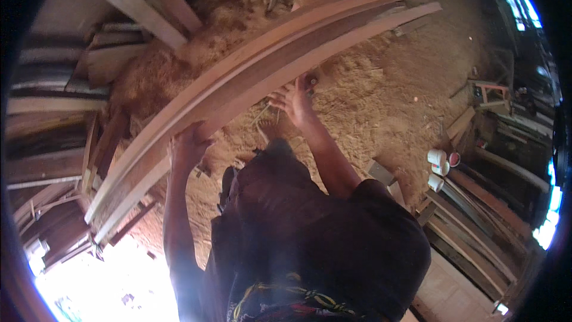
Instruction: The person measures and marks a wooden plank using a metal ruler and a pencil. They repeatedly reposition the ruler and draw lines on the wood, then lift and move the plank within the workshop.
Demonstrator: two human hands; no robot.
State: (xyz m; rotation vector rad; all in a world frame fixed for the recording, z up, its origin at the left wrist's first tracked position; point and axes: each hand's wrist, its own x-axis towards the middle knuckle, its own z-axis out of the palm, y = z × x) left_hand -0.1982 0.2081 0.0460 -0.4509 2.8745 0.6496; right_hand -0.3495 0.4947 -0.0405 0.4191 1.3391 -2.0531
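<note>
A long reddish-brown timber frame or beam (238, 95), with pale raised edges and a darker face between them, runs from lower left to upper right before me. My left hand (190, 145) has its fingers hooked over the near edge, around the middle of the timber. Farther right, my right hand (293, 103) reaches up to the same near edge with its fingers spread, close to or touching the wood. Beside its fingertips is a small dark round object (311, 81); whether the hand touches it I cannot tell.
Sawdust (381, 107) covers the ground. Boards (53, 104) are stacked at the left, and planks (128, 3) lean at the far left. White tubs (438, 158) stand at the right near more lumber (471, 244). Bright light floods the lower left.
</note>
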